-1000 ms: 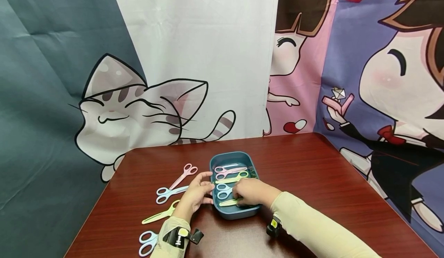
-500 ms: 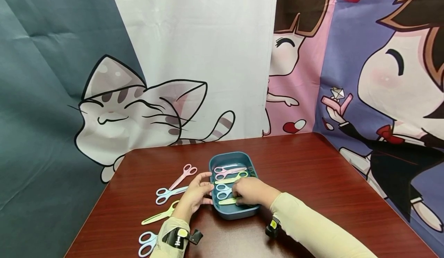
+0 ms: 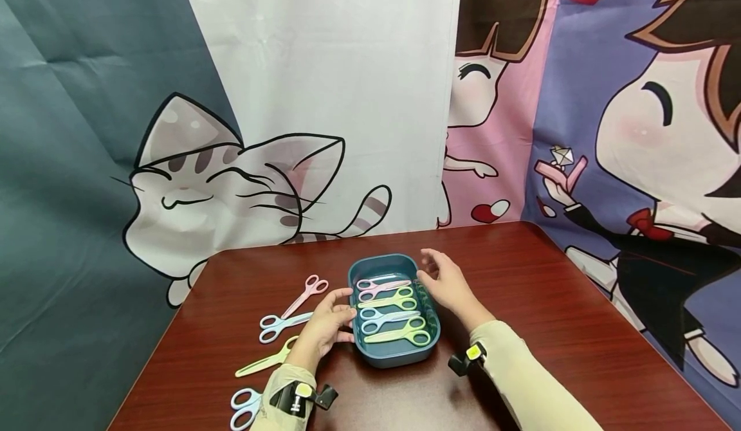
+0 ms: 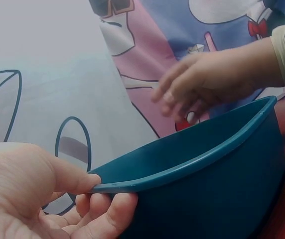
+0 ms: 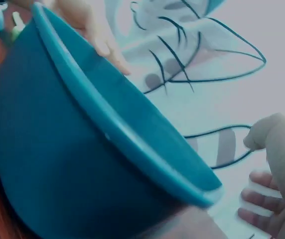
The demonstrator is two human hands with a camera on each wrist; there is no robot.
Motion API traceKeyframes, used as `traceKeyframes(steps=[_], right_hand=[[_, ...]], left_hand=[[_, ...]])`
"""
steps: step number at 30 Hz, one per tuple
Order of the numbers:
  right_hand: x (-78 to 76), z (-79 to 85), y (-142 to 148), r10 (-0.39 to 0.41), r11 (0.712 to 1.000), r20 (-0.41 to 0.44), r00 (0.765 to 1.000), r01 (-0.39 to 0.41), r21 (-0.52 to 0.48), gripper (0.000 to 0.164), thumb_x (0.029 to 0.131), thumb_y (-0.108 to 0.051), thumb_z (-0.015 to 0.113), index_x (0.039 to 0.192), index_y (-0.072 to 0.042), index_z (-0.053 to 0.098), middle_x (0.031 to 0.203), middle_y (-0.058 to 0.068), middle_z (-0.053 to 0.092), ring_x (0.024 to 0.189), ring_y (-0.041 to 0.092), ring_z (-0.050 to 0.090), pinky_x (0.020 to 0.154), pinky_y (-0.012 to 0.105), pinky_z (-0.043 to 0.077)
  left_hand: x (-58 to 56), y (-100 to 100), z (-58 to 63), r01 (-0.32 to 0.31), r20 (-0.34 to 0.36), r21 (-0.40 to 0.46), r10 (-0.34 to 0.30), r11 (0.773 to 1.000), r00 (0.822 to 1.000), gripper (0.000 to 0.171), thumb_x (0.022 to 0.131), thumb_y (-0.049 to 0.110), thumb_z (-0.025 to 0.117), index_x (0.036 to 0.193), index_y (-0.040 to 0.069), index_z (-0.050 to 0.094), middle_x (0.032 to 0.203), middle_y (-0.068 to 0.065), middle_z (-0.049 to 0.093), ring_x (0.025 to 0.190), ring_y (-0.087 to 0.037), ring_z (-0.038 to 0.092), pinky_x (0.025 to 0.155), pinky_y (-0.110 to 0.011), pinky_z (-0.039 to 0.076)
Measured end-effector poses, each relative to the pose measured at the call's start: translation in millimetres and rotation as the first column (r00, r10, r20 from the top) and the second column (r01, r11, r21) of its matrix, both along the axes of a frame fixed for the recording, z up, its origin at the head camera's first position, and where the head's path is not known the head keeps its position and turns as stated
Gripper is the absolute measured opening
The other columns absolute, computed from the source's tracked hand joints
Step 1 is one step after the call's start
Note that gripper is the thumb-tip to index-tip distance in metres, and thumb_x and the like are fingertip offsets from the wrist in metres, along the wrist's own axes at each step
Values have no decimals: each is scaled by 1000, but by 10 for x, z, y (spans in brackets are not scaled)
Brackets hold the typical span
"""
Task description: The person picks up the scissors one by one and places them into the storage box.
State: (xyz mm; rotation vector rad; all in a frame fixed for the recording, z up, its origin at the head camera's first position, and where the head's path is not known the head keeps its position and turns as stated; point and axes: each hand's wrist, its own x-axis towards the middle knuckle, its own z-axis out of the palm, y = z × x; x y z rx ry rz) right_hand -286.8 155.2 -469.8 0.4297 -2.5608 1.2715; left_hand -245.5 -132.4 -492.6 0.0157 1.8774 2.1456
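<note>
My left hand [image 3: 330, 323] pinches the left rim of a blue-green plastic box [image 4: 197, 172], thumb over the edge and fingers against the outer wall. In the box lie a pink pair of scissors [image 3: 382, 287], a yellow-green pair [image 3: 399, 298], a light blue pair [image 3: 384, 319] and another yellow-green pair [image 3: 405, 333], roughly parallel, one behind another. My right hand [image 3: 451, 286] is raised beside the box's right rim, with fingers loosely bent and nothing in them. In the right wrist view its thumb and fingers are apart, off the rim.
Left of the box, pink scissors [image 3: 305, 295], blue scissors [image 3: 283, 323] and yellow-green scissors [image 3: 269, 361] lie on the red-brown table [image 3: 503, 276]. Another blue pair [image 3: 246, 406] is partly hidden by the left sleeve. A printed cartoon curtain [image 3: 359, 83] hangs behind the table.
The right hand has let go of the nearest yellow-green scissors in the box and risen out, back and to the right. The left hand stays on the rim.
</note>
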Motion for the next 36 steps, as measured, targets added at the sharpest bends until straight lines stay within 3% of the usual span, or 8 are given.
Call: traceKeyframes(steps=[3,6,8,12,16,21,33,36], right_hand=[[-12,-79,43,-66,996,183,981,76,-48,62,96,-24,68,149,-4,44,125,17,62,110,30,63,94,47,56],[-7,-181,69,-23,983,359,933,87,-164,65,99,-26,63,152,1,38,129,21,60,101,27,66,82,40,60],[4,-240,82,42,950,435,899,99,-297,60,99,-23,61,150,3,40,127,22,59,88,21,66,68,34,60],[18,-312,110,173,870,511,842,113,-480,52,95,-15,61,141,6,49,115,20,63,74,16,63,60,31,58],[19,-364,121,253,829,523,814,97,-551,44,92,-12,62,131,7,52,93,10,65,63,11,59,52,27,54],[23,-398,111,347,748,489,801,78,-659,34,94,-7,60,123,8,48,76,1,58,53,6,48,44,19,46],[10,-530,162,450,643,423,787,44,-764,21,99,-3,55,117,4,47,80,1,65,54,5,55,43,18,47],[14,-559,162,467,616,407,785,41,-786,20,99,-2,54,116,4,47,82,2,66,55,6,56,44,18,48]], left_hand=[[4,0,4,1,-1,1,-1,1000,1000,56,96,-4,55,148,3,35,99,-13,58,68,-15,58,46,-29,54],[7,2,8,2,2,-1,-2,1000,1000,56,97,-4,55,148,4,35,99,-13,58,68,-15,58,46,-29,54],[4,5,5,3,2,1,-3,1000,1000,56,97,-4,55,148,4,35,98,-13,58,68,-15,58,46,-29,55],[-2,9,-1,3,3,3,-4,1000,1000,56,97,-4,55,149,4,35,97,-12,57,68,-15,57,46,-29,55],[-2,3,0,2,5,0,-2,1000,1000,56,97,-3,55,149,4,35,98,-12,58,68,-16,58,46,-29,55],[-9,-10,9,1,0,-3,-1,1000,1000,55,97,-4,56,148,3,35,97,-12,58,68,-16,58,46,-29,55],[25,4,115,-44,-18,-116,42,992,999,51,94,-2,63,142,2,46,95,-10,61,70,-18,61,49,-32,58],[-2,-51,135,-88,-42,-148,83,985,996,46,94,-1,63,138,-2,50,98,-15,64,68,-18,61,51,-34,59]])
